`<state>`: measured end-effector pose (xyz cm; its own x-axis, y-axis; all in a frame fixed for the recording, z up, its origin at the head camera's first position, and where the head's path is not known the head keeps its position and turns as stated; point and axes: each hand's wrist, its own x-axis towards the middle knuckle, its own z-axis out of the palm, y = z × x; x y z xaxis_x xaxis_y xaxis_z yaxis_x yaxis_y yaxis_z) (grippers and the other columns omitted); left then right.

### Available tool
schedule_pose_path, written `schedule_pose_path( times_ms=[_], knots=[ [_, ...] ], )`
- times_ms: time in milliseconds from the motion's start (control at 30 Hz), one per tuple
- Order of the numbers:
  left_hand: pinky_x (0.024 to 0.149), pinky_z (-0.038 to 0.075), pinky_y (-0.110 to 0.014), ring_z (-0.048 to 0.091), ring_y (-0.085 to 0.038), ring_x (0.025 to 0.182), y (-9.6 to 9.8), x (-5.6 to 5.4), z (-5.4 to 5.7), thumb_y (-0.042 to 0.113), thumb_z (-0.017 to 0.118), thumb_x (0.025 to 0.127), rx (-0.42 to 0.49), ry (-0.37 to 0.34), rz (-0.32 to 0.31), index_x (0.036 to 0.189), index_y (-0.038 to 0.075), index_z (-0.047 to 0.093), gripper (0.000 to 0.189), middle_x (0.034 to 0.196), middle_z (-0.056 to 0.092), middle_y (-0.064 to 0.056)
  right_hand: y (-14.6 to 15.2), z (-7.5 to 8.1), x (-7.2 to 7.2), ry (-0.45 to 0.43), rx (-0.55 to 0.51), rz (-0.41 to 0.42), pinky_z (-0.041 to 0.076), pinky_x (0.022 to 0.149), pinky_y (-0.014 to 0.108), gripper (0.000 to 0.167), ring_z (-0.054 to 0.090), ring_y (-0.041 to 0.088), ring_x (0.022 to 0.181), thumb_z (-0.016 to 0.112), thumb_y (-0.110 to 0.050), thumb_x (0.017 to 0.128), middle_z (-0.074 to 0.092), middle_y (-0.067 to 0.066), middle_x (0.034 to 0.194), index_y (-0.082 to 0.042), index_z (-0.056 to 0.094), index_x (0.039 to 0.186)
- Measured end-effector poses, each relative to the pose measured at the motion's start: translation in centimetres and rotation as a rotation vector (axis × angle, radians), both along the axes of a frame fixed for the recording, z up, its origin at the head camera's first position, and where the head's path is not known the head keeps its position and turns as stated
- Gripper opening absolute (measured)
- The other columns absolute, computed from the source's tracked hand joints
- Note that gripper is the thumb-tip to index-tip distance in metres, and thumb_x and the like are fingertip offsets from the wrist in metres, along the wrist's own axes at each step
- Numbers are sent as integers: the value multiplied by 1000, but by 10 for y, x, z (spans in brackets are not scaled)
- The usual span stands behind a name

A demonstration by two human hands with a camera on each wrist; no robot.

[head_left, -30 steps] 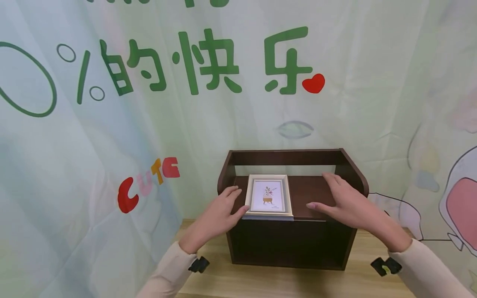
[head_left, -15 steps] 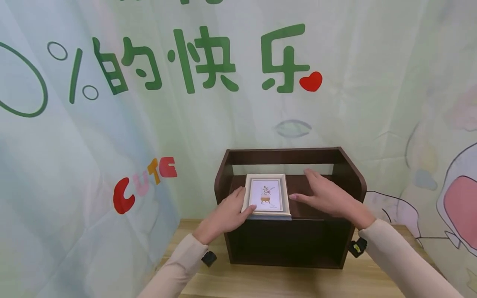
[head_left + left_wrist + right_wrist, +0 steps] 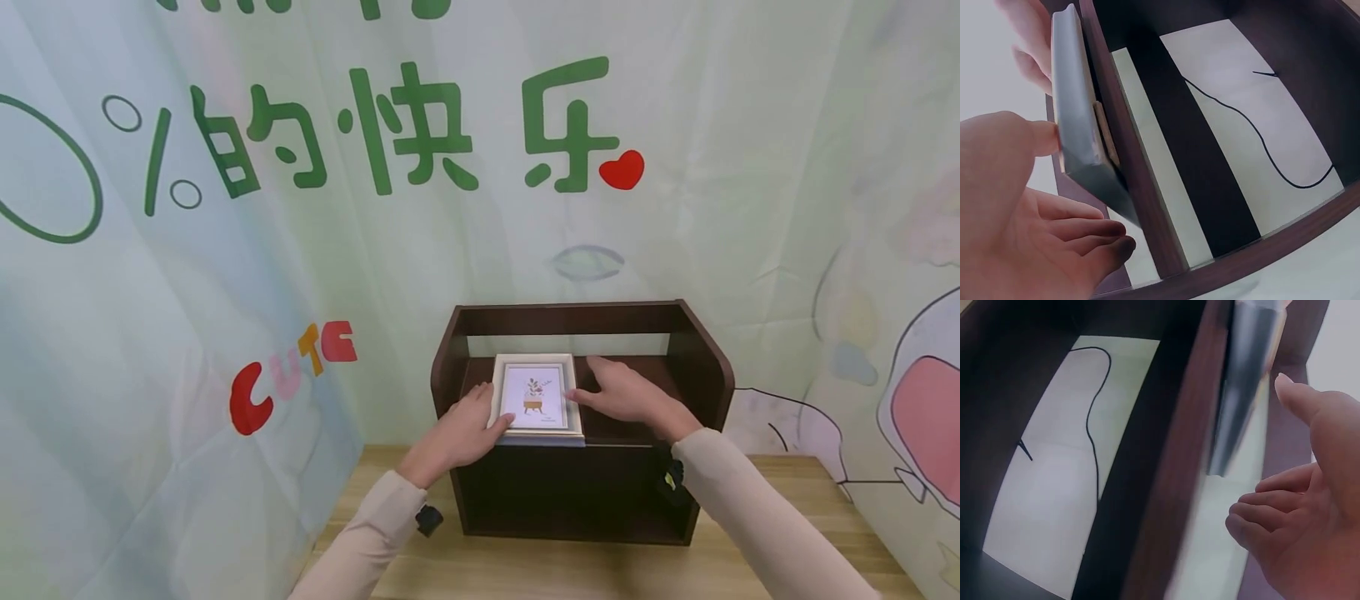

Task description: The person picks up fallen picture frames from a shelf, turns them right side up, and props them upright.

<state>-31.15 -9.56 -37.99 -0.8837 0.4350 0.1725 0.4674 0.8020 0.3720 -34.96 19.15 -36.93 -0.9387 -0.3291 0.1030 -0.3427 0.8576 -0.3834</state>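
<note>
A cream picture frame point(image 3: 536, 397) with a potted-plant print lies flat on the upper shelf of a dark brown wooden rack point(image 3: 630, 433). My left hand point(image 3: 463, 427) is at its left side, the thumb laid over its border; in the left wrist view the thumb touches the frame's edge point(image 3: 1075, 94) and the other fingers stretch out beside it. From the right, my right hand point(image 3: 628, 393) reaches over the shelf with its thumb tip at the frame's right border. The right wrist view shows those fingers extended, apart from the frame point(image 3: 1244, 387).
The rack stands on a light wood table point(image 3: 585, 571), its lower front compartment dark inside. A printed curtain point(image 3: 420, 250) with green characters hangs close behind and to both sides. Raised side panels point(image 3: 708, 358) flank the shelf.
My right hand has moved left across the shelf to the frame's right border. My left hand has shifted slightly right, its thumb now over the frame. The frame stays in place.
</note>
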Motion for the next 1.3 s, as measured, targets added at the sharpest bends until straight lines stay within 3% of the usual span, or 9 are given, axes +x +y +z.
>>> schedule_pose_path(
  times_ms=[100,200,300,500,633,967,1100,1300],
  knots=[
    [122,43,-57,44,-43,151,1,-3,-3,36,53,109,10,10,14,156,-12,38,68,160,44,-31,-4,-6,-10,-4,-16,1,57,104,55,86,68,34,119,68,-54,99,58,29,149,9,42,154],
    [115,50,-56,54,-39,142,2,-7,-6,35,54,109,28,22,16,153,-9,43,63,153,53,-28,-7,-11,-17,-3,-51,9,58,97,51,75,67,26,105,67,-52,101,67,24,138,3,50,149],
    [103,56,-52,62,-32,125,2,-9,-9,32,55,109,47,34,7,150,-5,48,56,143,61,-23,-9,-15,-21,7,-80,9,58,99,50,67,68,24,107,65,-50,102,70,19,135,-2,53,148],
    [88,58,-46,63,-25,103,4,-10,-10,29,55,109,72,35,3,148,-3,52,51,127,68,-19,-10,-20,-25,28,-92,8,57,101,53,61,70,27,113,63,-46,104,70,18,135,-3,56,147],
    [77,56,-40,61,-21,90,5,-9,-9,27,56,108,87,37,11,145,-3,54,48,114,70,-16,-12,-21,-28,29,-100,6,57,98,51,56,69,23,104,62,-45,105,73,16,130,-4,59,144],
    [68,54,-34,62,-18,84,7,-11,-14,18,56,107,127,65,51,140,-7,57,41,113,72,-19,-15,-20,-31,19,-76,-16,53,86,40,55,63,20,91,61,-45,106,74,16,130,-6,62,144],
    [64,51,-29,60,-17,78,7,-12,-15,14,54,108,136,58,73,141,-6,58,39,111,72,-19,-16,-20,-31,15,-65,-18,54,89,42,57,63,21,94,60,-44,106,72,18,134,-5,60,147],
    [58,48,-28,56,-16,68,10,-12,-17,7,55,104,172,95,96,130,-8,64,31,95,72,-17,-15,-17,-29,-10,-90,-19,54,94,43,60,64,21,100,60,-44,106,68,18,142,-4,55,152]
  ],
)
